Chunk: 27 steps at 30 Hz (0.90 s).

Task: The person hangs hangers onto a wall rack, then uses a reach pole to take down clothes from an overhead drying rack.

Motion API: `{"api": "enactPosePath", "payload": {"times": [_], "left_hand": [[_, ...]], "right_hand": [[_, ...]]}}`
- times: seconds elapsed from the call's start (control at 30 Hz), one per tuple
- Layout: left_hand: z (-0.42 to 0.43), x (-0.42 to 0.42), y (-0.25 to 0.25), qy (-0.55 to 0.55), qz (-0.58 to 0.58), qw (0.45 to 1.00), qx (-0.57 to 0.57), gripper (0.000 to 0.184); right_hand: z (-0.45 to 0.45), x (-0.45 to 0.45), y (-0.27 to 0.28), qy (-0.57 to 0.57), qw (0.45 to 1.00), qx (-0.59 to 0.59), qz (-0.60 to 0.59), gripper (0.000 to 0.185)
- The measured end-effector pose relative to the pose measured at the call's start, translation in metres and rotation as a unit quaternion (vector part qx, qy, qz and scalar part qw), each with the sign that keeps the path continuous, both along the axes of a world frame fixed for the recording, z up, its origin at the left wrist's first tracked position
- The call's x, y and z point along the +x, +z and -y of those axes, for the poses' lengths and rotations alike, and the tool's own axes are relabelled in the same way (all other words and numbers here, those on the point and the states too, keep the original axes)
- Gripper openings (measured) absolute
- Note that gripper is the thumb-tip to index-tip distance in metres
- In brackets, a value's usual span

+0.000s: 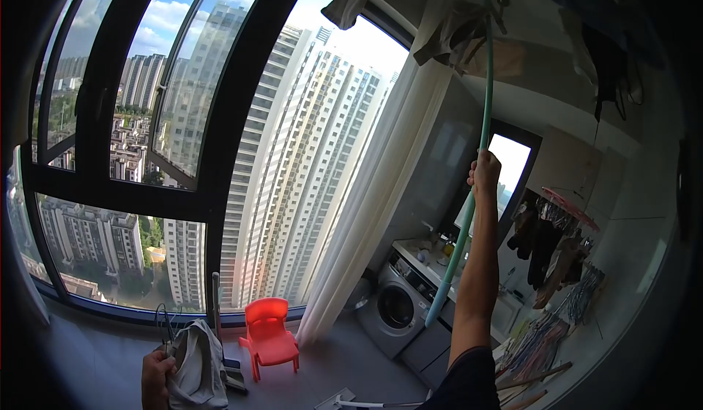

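Observation:
My right hand (485,172) is raised and wrapped round a long pale green pole (489,95). The pole's lower end hangs free beside my forearm, and its top reaches up to the ceiling rail (486,0), among a hanging garment (454,32). Whether the tip hooks anything there is unclear. Low at the left, my left hand (155,378) is closed on a light grey garment (198,370). Thin dark wire loops (165,320), perhaps of a hanger, stick up above that cloth.
A red child's chair (269,331) stands by the tall windows, one sash (209,80) swung open. A white curtain (373,190) hangs beside a washing machine (399,304) and counter. Dark clothes on a pink round hanger (570,206) and many hangers (545,337) line the right side.

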<state>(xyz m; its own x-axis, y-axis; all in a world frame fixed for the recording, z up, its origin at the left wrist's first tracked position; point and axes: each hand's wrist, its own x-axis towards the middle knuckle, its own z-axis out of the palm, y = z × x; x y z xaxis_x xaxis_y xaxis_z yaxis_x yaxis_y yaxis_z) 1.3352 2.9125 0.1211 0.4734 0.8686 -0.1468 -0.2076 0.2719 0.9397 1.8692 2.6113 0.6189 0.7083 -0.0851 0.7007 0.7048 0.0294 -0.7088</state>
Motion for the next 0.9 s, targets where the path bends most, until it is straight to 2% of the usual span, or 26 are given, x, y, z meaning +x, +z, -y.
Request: {"api": "enactPosePath", "payload": {"times": [0.37,0.9], "left_hand": [[-0.01,0.012,0.005,-0.01,0.0,1.0,0.012,0.005],[-0.017,0.019,-0.001,-0.019,-0.004,1.0,-0.001,0.007]], "right_hand": [[0.007,0.019,0.001,0.024,1.0,0.001,0.012,0.026],[-0.002,0.017,0.026,-0.033,0.998,0.008,0.054,0.026]]}}
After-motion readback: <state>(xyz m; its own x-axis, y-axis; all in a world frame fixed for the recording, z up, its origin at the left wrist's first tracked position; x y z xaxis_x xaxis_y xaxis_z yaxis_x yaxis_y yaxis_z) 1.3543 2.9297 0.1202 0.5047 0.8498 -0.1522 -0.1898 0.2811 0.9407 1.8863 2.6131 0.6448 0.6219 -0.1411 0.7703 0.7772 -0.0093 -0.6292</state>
